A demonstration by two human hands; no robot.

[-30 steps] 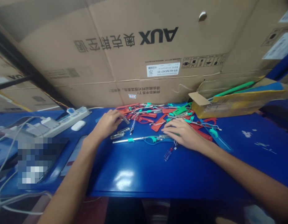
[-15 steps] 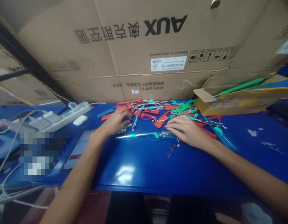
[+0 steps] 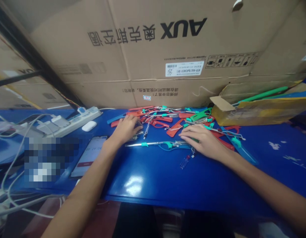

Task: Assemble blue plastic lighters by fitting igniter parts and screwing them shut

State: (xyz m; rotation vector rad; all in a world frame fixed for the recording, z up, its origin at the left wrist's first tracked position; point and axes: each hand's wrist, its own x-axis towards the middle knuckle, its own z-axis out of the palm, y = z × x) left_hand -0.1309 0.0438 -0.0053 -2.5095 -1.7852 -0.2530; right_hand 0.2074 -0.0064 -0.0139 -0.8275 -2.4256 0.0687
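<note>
My left hand (image 3: 125, 129) rests at the left end of the pile, fingers apart and slightly bent over several small metal parts (image 3: 136, 136). What lies under its palm is hidden. On the right, my right hand (image 3: 201, 139) lies palm down with its fingers stretched out over the parts. Between and behind the hands is a heap of opened stick lighters, with a red handle (image 3: 174, 129) and a green handle (image 3: 201, 115) among them. A blue lighter body (image 3: 165, 147) with a metal tube lies in front. Beside my right hand is a small clear-handled screwdriver (image 3: 184, 162).
A large cardboard box (image 3: 143, 59) stands behind the blue table (image 3: 153, 178). An open taped carton (image 3: 267, 110) with green and blue pieces sits at right. On the left are a power strip (image 3: 85, 115), a white earbud case (image 3: 89, 126), a phone (image 3: 90, 155) and loose cables.
The whole view has shifted slightly, so everything appears a little further right. Both hands keep nearly the same pose and place over the parts.
</note>
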